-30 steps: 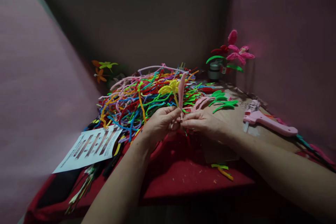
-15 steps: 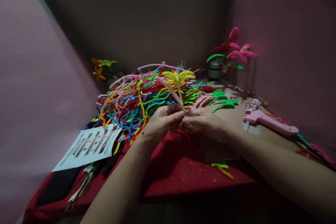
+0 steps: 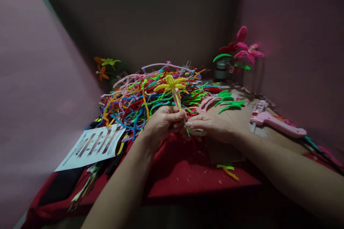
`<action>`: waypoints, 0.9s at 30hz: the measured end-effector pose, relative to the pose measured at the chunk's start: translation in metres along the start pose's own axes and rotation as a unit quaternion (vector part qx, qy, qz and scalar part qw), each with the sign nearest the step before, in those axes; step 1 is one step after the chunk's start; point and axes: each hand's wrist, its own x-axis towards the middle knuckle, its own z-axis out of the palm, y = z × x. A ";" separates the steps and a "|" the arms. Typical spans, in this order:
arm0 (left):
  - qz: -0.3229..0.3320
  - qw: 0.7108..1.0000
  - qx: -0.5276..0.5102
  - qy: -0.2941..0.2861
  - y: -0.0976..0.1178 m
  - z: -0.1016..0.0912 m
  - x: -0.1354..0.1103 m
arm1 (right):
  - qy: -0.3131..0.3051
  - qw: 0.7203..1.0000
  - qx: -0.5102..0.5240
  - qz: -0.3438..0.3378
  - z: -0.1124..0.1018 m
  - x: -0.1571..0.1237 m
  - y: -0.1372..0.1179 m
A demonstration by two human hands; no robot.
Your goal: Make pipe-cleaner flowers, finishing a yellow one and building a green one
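A yellow pipe-cleaner flower (image 3: pixel 172 85) stands upright over the table, its stem pinched between the thumb and fingers of my left hand (image 3: pixel 168 123). Along the stem lies a light pink pipe cleaner (image 3: pixel 176 96), held in the same pinch. The green lower end (image 3: pixel 187 130) of the stem pokes out below my left fingers. My right hand (image 3: pixel 208 124) is closed beside it, fingertips at the lower stem; part of its grip is hidden. Behind both hands rises a heap of coloured pipe cleaners (image 3: pixel 131 93).
Right of the hands, a pink glue gun (image 3: pixel 279 123) lies on a board (image 3: pixel 239 118) with green pipe-cleaner leaves (image 3: pixel 232 105). A printed sheet (image 3: pixel 91 146) lies at left. Pink flowers (image 3: pixel 248 53) stand at back right. Scraps (image 3: pixel 228 171) lie near the red cloth's front edge.
The yellow flower has shifted left and tipped so its petals face me. The pink pipe cleaner, which stuck out leftward, now lies against the stem. My right fingers have straightened somewhat.
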 end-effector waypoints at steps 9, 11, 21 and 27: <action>0.005 0.999 -0.042 -0.010 -0.003 0.003 0.003 | 0.049 0.992 0.111 -0.027 -0.001 0.003 0.006; -0.007 0.999 -0.037 0.024 -0.007 0.004 0.006 | 0.078 0.993 0.088 -0.026 0.001 0.003 0.004; 0.025 0.998 -0.027 0.058 -0.006 0.003 0.004 | 0.046 0.989 0.138 -0.009 0.003 0.005 0.007; 0.037 0.994 -0.098 -0.022 -0.009 0.001 0.007 | 0.009 0.988 0.151 -0.032 0.005 0.004 0.010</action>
